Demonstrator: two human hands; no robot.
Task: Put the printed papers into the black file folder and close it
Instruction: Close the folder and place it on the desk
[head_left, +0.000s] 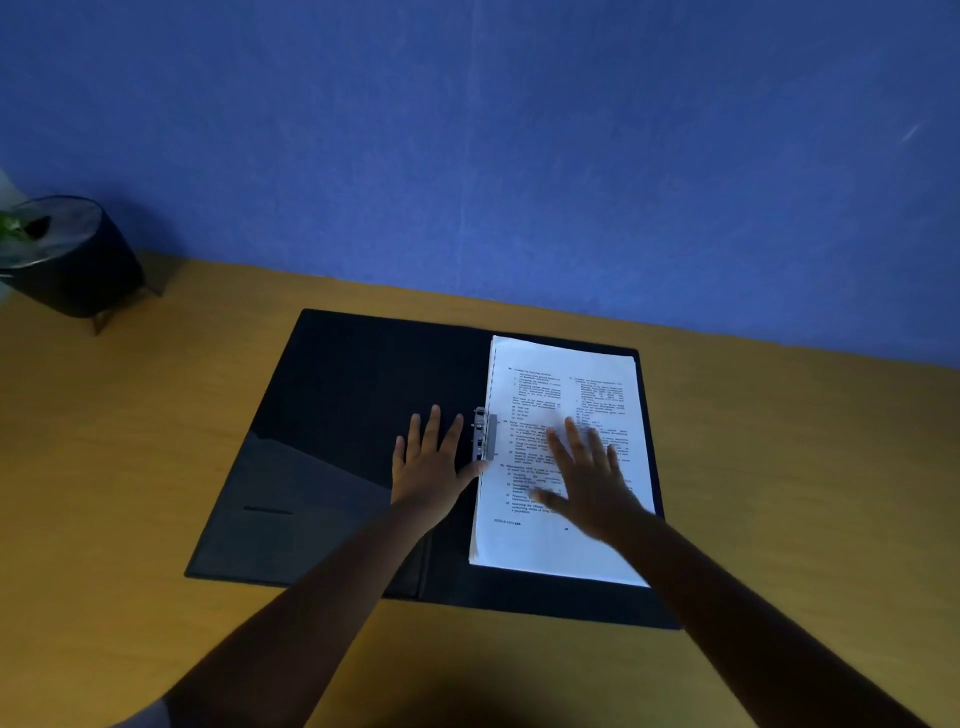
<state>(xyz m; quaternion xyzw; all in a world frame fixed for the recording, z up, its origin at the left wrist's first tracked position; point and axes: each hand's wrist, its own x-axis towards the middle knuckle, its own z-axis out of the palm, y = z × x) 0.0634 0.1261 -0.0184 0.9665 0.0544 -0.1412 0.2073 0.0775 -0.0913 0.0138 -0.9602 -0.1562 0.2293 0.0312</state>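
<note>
While the flat black file folder (332, 467) lies wide open on the smooth yellow-brown wooden table (104, 467), a thick stack of white printed papers (561, 545) rests on its right half, at about 3 o'clock from the fold. A small grey metal clip (484, 435) sits at the fold, touching the left edge of the papers. The left hand (434, 467) lies flat with its fingers spread on the dark left half, its thumb by the clip. The right hand (589, 475) is spread open over the papers and looks blurry. At 10 o'clock, far from the folder, stands a round dark pot (78, 260) with a green plant (10, 228). A plain blue wall (519, 156) runs behind the table.
</note>
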